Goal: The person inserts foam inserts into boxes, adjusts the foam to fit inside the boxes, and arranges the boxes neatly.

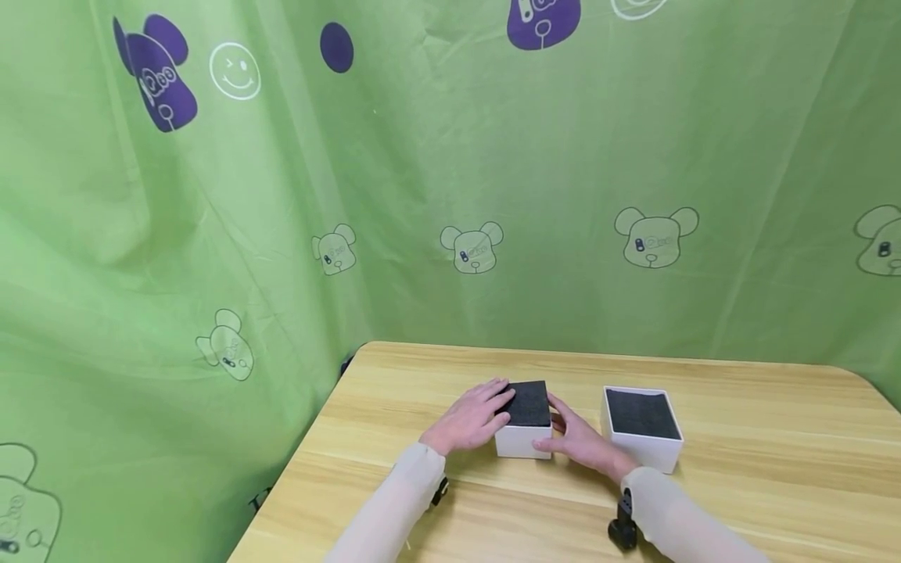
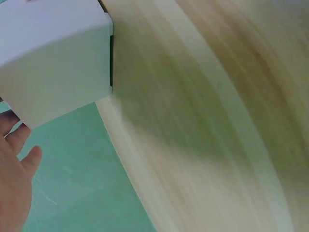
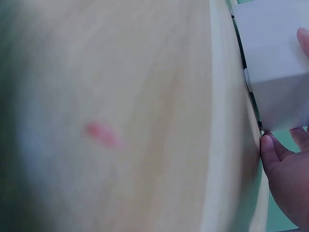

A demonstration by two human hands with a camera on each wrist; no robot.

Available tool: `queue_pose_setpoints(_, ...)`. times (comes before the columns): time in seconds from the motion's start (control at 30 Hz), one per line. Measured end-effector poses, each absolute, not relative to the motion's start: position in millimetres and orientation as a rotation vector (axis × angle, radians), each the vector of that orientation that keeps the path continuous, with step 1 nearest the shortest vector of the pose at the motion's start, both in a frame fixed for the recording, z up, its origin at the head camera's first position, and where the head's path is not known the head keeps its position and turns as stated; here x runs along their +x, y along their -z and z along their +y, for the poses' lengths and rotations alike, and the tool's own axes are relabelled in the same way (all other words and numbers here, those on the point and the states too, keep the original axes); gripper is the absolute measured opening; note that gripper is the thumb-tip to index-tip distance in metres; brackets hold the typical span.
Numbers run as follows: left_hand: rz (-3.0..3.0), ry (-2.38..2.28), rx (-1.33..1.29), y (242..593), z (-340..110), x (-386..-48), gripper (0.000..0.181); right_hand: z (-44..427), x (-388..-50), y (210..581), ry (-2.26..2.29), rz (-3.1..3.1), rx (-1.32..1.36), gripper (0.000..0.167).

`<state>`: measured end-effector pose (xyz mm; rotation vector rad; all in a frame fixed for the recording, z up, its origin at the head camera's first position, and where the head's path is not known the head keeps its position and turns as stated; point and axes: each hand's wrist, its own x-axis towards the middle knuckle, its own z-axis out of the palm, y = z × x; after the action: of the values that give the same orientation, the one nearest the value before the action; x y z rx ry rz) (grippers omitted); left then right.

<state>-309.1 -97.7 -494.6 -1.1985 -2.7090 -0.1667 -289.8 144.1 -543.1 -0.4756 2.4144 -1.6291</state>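
Note:
A small white box (image 1: 519, 442) stands on the wooden table between both hands, its square top covered by a dark, cloth-like or foam surface (image 1: 529, 400). My left hand (image 1: 466, 420) rests on the left part of that dark top, fingers stretched across it. With the thumb on the front face and the fingers around the right side, my right hand (image 1: 581, 442) grips the box. White box walls (image 2: 58, 67) fill the upper left of the left wrist view. In the right wrist view, the box (image 3: 277, 63) shows at the right edge, above the thumb; some fingers are hidden behind it.
Right of the hands is a second white box (image 1: 644, 452), with a dark insert (image 1: 640, 413) inside its white rim. It stands close to my right wrist. A green printed curtain (image 1: 549, 156) hangs behind and left of the wooden table (image 1: 774, 461).

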Motion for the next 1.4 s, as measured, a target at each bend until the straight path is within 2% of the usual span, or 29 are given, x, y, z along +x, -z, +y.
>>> queue_pose_setpoints(0.33, -2.731, 0.227, -1.228, 487.8, -81.3, -309.2, 0.051, 140.9, -287.7, 537.7, 1.636, 2.400, -0.485, 0.102)
queue_pose_setpoints(0.97, -2.762, 0.356, -1.216, 489.6, -71.3, -316.8, 0.053, 143.3, -288.2, 540.3, 1.620, 2.389, -0.444, 0.103)
queue_pose_setpoints(1.4, -2.764, 0.367, -1.223, 487.5, -68.9, -317.9, 0.053, 143.2, -288.0, 539.3, 1.678, 2.354, -0.501, 0.099)
